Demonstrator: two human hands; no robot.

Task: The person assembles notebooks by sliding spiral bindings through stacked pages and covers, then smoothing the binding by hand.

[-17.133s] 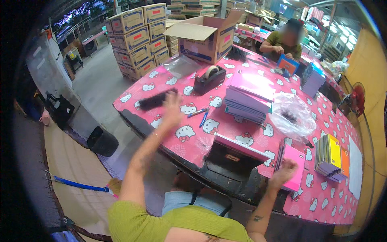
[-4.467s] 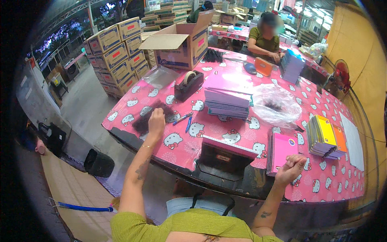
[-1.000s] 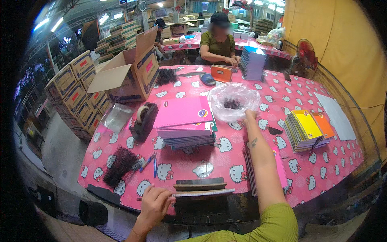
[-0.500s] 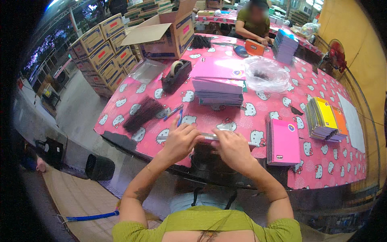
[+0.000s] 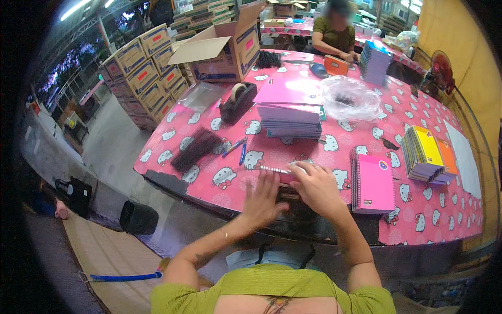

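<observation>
At the table's near edge lies a spiral notebook (image 5: 274,169), mostly hidden under my hands, with its light wire coil along the far side. My left hand (image 5: 263,200) rests flat on it, fingers stretched toward the coil. My right hand (image 5: 317,189) is curled round the coil's right end, thumb inward; its fingertips are partly hidden. To the right is a stack of pink spiral notebooks (image 5: 373,183). Beyond my hands stands a taller pile of notebooks (image 5: 290,94) with a pink cover on top. Two pens (image 5: 242,154) lie left of the coil, beside a bundle of black coils (image 5: 196,150).
A tape dispenser (image 5: 238,102) and an open carton (image 5: 222,60) stand at the far left. Clear plastic (image 5: 349,98) lies behind the tall pile. Yellow notebooks (image 5: 422,152) sit at the right. A person (image 5: 334,34) works across the table, near another notebook stack (image 5: 375,63).
My left hand has gone from gripping the coil's left part to lying flat on the notebook. My right hand stays at the right end. The view has shifted slightly.
</observation>
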